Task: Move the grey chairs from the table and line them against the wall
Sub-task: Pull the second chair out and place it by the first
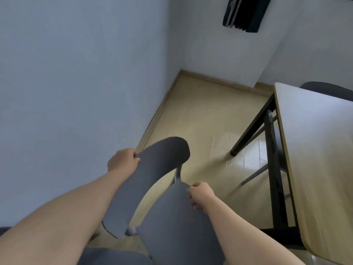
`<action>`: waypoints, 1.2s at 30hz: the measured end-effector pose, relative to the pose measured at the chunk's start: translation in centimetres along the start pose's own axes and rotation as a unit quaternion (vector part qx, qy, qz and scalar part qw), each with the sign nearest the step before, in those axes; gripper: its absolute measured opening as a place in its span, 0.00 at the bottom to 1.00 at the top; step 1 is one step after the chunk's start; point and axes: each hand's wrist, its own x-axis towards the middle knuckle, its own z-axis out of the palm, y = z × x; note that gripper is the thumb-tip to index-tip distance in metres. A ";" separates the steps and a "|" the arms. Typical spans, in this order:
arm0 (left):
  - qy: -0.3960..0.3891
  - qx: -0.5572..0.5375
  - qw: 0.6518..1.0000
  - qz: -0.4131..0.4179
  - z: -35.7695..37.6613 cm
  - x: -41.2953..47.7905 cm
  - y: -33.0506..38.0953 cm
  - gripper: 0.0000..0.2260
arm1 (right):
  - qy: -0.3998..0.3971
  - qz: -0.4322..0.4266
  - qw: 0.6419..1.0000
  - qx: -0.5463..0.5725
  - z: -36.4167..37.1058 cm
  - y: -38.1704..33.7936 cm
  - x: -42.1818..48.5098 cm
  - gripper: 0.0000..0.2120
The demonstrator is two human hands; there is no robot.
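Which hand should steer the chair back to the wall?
Probably left. The left hand grips the backrest on the wall side; the right hand holds the seat nearer the table.

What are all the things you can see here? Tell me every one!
Grey chair: one, grey, held in the middle near the left wall, backrest towards the wall.
Second chair: one, dark grey, only its top shows behind the table's far end.
Third chair: one, dark frame, tucked under the table's left side, mostly hidden.
Table: one, pale wood top with black legs, on the right.
Floor: pale beige, shiny.
Walls: white, left and far side.
Dark object: one, black, hanging on the far wall; I cannot tell what it is.
Left hand: grip on the backrest edge.
Right hand: grip on the seat edge.
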 end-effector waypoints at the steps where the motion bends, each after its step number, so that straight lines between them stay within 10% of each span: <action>1: 0.004 -0.004 1.000 -0.017 -0.5 0.4 -0.9 0.07 | -0.003 -0.003 1.000 -0.003 0.4 -0.5 0.2 0.06; 9: 0.076 -0.127 0.980 -0.131 -3.2 2.6 -6.7 0.06 | -0.036 -0.016 0.998 -0.048 4.7 -4.4 1.4 0.06; 14: -0.064 -0.124 0.988 -0.064 -4.4 2.7 -10.0 0.07 | -0.072 -0.031 0.994 -0.081 8.2 -6.5 1.7 0.11; 36: 0.134 -0.145 0.958 -0.207 -6.1 4.3 -18.1 0.08 | -0.109 -0.100 0.974 -0.170 14.1 -11.1 0.7 0.05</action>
